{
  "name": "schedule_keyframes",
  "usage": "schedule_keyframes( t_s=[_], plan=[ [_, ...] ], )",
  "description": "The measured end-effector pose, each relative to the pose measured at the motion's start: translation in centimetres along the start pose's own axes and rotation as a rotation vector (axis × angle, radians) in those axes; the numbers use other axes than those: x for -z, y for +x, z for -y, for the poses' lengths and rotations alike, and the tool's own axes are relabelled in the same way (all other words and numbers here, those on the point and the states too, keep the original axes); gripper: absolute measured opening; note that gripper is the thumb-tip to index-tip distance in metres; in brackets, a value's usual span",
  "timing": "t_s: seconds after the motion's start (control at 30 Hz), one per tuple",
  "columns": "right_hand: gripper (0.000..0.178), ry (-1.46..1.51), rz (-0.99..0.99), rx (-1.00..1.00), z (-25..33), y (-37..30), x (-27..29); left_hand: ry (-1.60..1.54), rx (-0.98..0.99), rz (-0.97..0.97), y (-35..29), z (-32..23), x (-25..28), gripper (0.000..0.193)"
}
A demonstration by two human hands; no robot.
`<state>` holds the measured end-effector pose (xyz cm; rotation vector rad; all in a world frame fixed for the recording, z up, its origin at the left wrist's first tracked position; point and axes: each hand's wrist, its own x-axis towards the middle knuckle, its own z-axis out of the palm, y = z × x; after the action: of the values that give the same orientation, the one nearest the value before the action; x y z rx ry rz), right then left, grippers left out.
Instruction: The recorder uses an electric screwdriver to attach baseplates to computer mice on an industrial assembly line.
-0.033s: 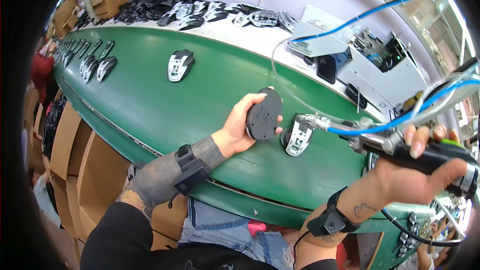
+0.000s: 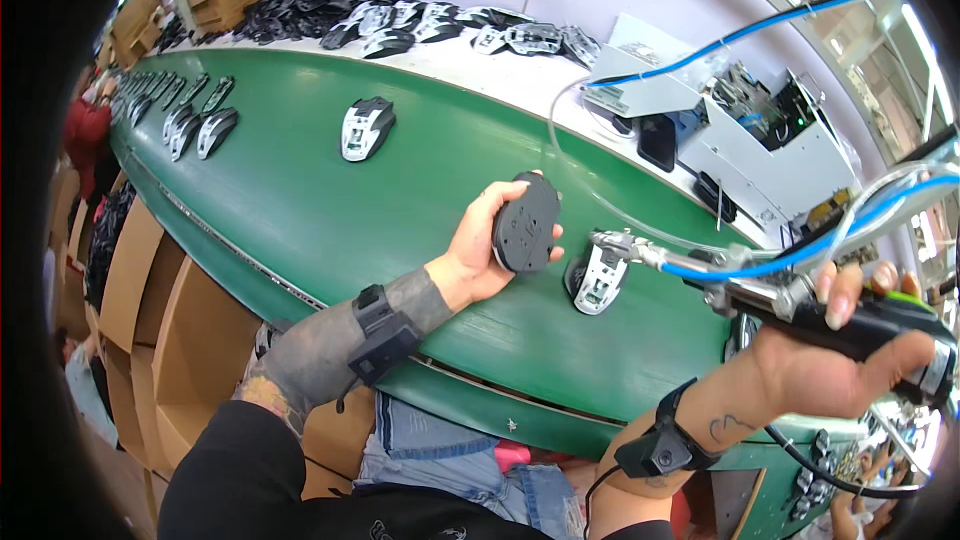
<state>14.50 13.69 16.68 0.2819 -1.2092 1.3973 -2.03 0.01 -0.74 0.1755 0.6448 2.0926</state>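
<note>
Left hand (image 2: 478,252): fingers clamped round the rim of a black computer mouse (image 2: 527,225), underside facing the viewer, held over the middle of the green surface (image 2: 450,140). Base looks fitted, so this unit reads as closed below; whether its small holes carry screws, cannot tell.

Right hand (image 2: 800,370): fingers wrapped on the handle of a hose-fed driver (image 2: 815,328), toward the surface's right end. Its silver nose overlaps, in view, the upper end of a white-and-black mouse (image 2: 600,280); contact, cannot tell.

Progress, judged from the layout: partway. That mouse and a second mouse (image 2: 368,130) near the far edge show openings in their white tops; both appear incomplete. More mice (image 2: 215,132) sit toward the left end. Mouse shells (image 2: 388,43) and a heap of black parts (image 2: 310,8) lie beyond the far edge, apparently unused. No finished batch identifiable.
</note>
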Motion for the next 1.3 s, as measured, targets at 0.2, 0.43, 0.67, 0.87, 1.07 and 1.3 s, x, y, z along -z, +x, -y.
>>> schedule_keyframes(
  t_s=[0.2,0.43,0.67,0.87,1.07,1.3],
  plan=[
    [0.046,0.178,0.163,-0.124,-0.1,-1.1,-1.5,-0.104,-0.093,-0.010,0.2,-0.9,0.6,0.033],
    [0.045,0.161,0.152,-0.146,-1.2,-1.8,-2.9,-0.102,-0.084,0.035,-0.1,-0.8,-0.4,0.041],
    [0.045,0.130,0.156,-0.174,-1.5,-2.1,-3.4,-0.203,-0.072,0.090,-0.6,-0.3,-0.4,0.040],
    [0.050,0.144,0.116,-0.174,-1.5,-1.9,-3.4,-0.089,-0.129,-0.079,0.3,-0.5,1.0,0.034],
    [0.054,0.111,0.021,-0.059,0.2,-1.2,-1.5,-0.032,-0.095,-0.190,1.1,0.6,1.2,0.031],
    [0.060,0.140,0.045,-0.130,-0.9,-2.1,-3.3,-0.144,0.032,0.033,0.5,1.5,0.3,0.037]
  ],
)
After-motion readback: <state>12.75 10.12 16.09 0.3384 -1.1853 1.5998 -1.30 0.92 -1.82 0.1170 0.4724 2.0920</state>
